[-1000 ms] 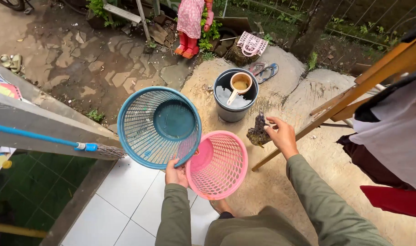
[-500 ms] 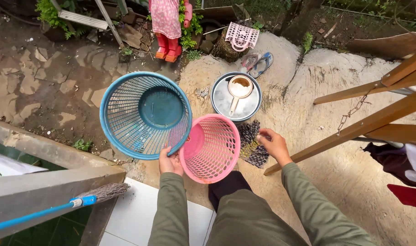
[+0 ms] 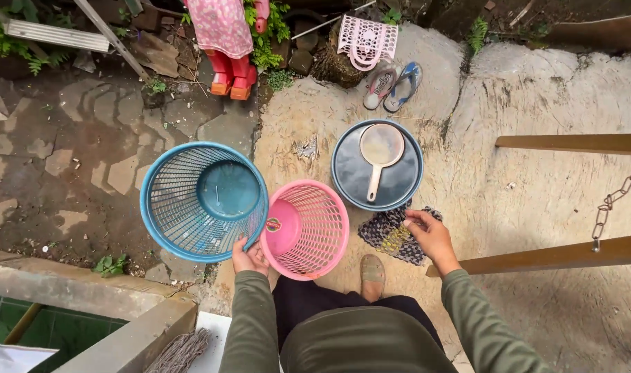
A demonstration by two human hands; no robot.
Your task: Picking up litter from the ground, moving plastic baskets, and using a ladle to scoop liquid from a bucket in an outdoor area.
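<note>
My left hand [image 3: 249, 257] grips the touching rims of two plastic mesh baskets, a larger blue basket [image 3: 203, 200] on the left and a smaller pink basket [image 3: 305, 229] on the right, both open side up. My right hand [image 3: 429, 237] pinches the edge of a dark patterned cloth [image 3: 393, 234] that lies on the sandy ground beside the pink basket. Just beyond the cloth stands a grey bucket [image 3: 350, 178] of water with a beige dipper [image 3: 380, 148] floating in it.
A person in a pink dress and red boots [image 3: 227, 41] stands at the far side. A pink mesh bag [image 3: 366, 41] and a pair of sandals [image 3: 393, 85] lie near it. Wooden beams [image 3: 571, 144] with a chain [image 3: 613, 204] cross at right. A mop head [image 3: 181, 351] rests on the ledge.
I have stepped forward off the tiles; the view now looks straight down. My right hand lowered the cloth from mid-air onto the ground by the bucket. The baskets stayed in my left hand.
</note>
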